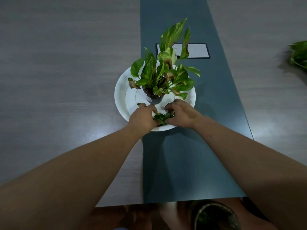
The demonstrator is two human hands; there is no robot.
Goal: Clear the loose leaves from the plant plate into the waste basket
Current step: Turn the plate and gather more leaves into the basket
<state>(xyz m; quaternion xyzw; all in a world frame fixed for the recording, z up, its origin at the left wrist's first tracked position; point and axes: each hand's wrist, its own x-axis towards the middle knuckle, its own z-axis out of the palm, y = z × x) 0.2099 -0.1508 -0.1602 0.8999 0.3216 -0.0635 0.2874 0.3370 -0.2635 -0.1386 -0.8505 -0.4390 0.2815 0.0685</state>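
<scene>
On the near rim of the white plant plate [121, 90], a small heap of loose leaves [162, 118] lies between the person's two hands. The left hand [143, 117] and the right hand [181, 114] are cupped inward on either side of the heap, fingers curled and touching it; whether either has actually closed on the leaves cannot be told. The leaves look light, limp and easily scattered, so they are probably best scooped from both sides and beneath rather than pinched singly. Just beyond stands the potted plant [163, 72], near enough to be nudged. The plate straddles a grey wood-grain table [58, 63] and its dark blue centre strip [191, 155]. Below the table's near edge sits the waste basket [214, 216], dim and blurred.
</scene>
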